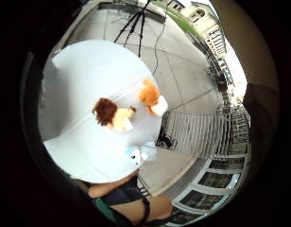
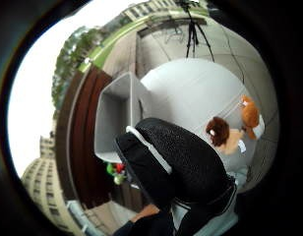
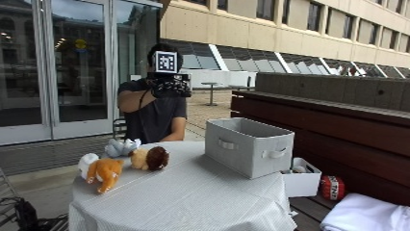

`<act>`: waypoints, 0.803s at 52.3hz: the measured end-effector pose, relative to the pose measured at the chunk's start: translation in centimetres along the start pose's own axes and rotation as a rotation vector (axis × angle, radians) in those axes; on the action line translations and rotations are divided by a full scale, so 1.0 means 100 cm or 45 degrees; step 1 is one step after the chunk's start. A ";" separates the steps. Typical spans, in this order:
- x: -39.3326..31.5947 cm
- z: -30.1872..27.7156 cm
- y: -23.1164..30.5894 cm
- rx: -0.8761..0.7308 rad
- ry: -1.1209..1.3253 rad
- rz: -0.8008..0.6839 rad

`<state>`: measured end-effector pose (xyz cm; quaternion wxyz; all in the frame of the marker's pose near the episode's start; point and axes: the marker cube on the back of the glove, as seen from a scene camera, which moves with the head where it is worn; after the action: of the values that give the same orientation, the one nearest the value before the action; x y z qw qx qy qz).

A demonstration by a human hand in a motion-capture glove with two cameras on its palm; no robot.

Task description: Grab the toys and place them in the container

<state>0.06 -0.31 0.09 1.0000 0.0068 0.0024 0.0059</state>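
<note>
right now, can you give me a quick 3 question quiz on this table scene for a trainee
1. True or false: a toy already lies in the grey container.
2. How many plush toys lie on the table?
3. Multiple choice: the gloved right hand is A) gripping the orange toy, B) raised in front of the person, away from the toys, C) inside the container.

Key
1. False by what shows; no toy is visible in it.
2. Three: orange, brown-haired toy, pale blue toy.
3. B
</note>
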 end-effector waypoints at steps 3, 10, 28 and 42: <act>0.001 0.002 -0.005 0.019 0.005 0.020; 0.001 -0.001 0.004 -0.026 0.001 0.022; 0.011 0.002 0.003 -0.016 0.017 0.034; 0.020 0.004 0.009 -0.119 0.035 0.133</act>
<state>2.05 0.61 0.51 0.9974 -0.0401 0.0156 0.0583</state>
